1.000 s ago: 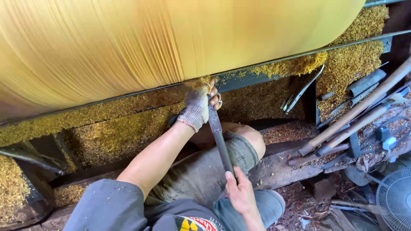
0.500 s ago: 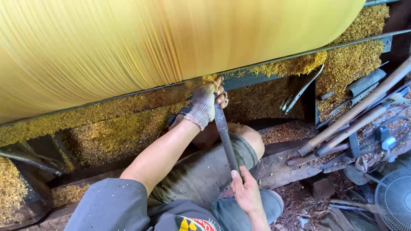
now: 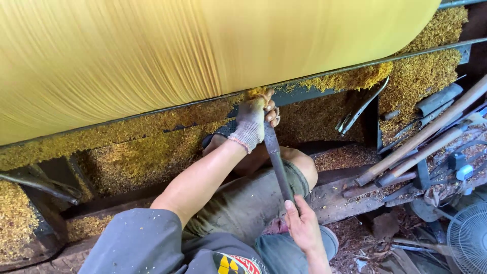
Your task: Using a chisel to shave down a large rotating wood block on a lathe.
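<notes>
A huge yellow wooden cylinder spins across the top of the view, blurred by its motion. My left hand, in a grey knit glove, grips the front of a long dark metal chisel and presses it on the dark metal rest bar against the wood. My bare right hand holds the chisel's rear end above my knee. Yellow shavings pile around the tip.
Thick yellow shavings cover the bed below the rest bar. Several long wooden-handled tools lean at the right. A metal caliper hangs by the bar. A fan sits at the lower right. A wooden beam crosses under my knee.
Both hands and the chisel have shifted slightly to the right along the rest bar. The wood keeps spinning.
</notes>
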